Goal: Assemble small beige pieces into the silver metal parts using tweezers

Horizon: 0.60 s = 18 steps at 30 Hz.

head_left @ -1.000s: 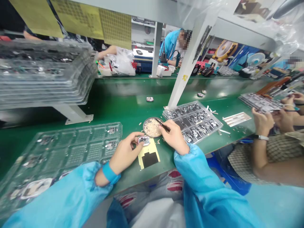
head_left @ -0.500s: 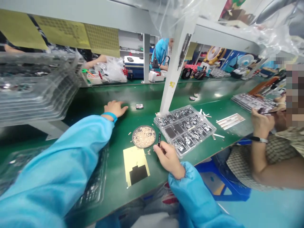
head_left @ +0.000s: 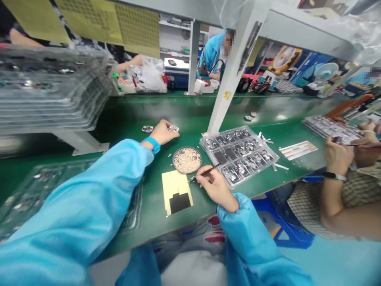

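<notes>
Reaching forward, left hand (head_left: 162, 133) is laid on a small metal part (head_left: 173, 128), fingers closed over its edge | right hand (head_left: 214, 187) is pinched on tweezers (head_left: 206, 173), tips beside round dish (head_left: 187, 160) | yellow sheet (head_left: 176, 191) lies on tabletop (head_left: 178, 115) between hands.
</notes>
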Each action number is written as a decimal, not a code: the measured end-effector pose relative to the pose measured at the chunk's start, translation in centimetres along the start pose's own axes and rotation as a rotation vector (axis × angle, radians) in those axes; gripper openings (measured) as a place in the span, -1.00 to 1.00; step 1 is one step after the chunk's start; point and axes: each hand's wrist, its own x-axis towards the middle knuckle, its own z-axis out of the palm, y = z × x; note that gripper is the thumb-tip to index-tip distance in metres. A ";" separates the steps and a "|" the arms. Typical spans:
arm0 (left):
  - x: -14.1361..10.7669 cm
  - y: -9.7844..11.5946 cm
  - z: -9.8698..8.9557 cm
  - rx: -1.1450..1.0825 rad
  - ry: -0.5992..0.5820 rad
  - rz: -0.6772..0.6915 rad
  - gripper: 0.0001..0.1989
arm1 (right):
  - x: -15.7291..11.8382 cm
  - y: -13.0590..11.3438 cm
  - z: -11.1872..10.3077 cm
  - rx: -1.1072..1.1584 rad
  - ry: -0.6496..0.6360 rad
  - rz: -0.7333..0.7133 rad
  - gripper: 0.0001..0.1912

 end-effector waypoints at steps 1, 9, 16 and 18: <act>-1.4 -0.4 -0.5 -0.022 -0.017 -0.034 -0.62 | -0.1 -0.1 0.3 0.029 -0.011 0.001 -0.78; -14.0 -3.0 -1.3 -0.108 -0.446 -0.073 -0.52 | -0.2 -0.2 2.7 -0.111 -0.107 0.042 -0.81; -15.2 -3.5 -0.5 0.199 -0.399 0.091 -0.56 | -0.4 -0.2 2.3 -0.148 -0.136 0.007 -0.82; -15.2 -3.6 -0.5 0.191 -0.400 0.078 -0.54 | -0.5 -0.4 2.3 -0.080 -0.128 0.010 -0.80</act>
